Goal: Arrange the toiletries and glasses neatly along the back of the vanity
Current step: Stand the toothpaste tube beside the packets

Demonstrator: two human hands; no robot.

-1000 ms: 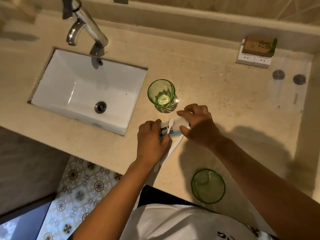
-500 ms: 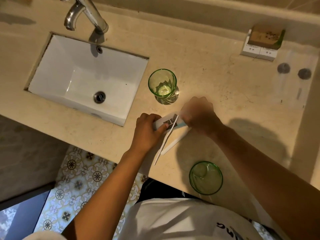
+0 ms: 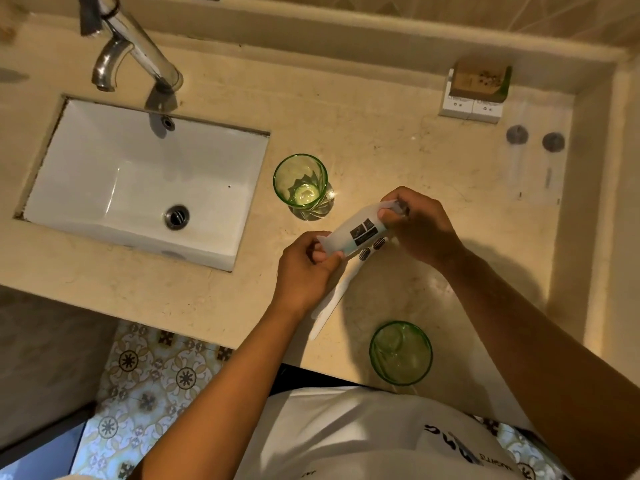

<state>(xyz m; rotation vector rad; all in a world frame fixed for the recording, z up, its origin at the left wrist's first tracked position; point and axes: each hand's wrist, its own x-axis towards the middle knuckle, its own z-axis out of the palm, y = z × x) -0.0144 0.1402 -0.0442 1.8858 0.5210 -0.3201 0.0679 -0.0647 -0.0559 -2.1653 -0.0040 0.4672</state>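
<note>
Left hand [image 3: 304,271]: I see it curled shut, fingertips pinching the near left end of the white packet [image 3: 360,233], forearm rising from the lower left.
Sink [image 3: 86,188]: set into the vanity [image 3: 381,140] at far left, tap [image 3: 138,60] behind it.
Far glass [image 3: 300,183]: green, upright, just beyond the packet, apart from it.
Packet: lifted off the vanity, slanting up to the right between both hands.
Toothbrushes [image 3: 346,289]: two white ones beneath the packet, heads by the right hand, handles running toward the front edge.
Near glass [image 3: 401,353]: green, at the front edge under my right forearm.
Right hand [image 3: 420,225]: I see it closed over the packet's far end, wrist bent inward.
Boxes [image 3: 476,91]: stacked against the back wall at right.
</note>
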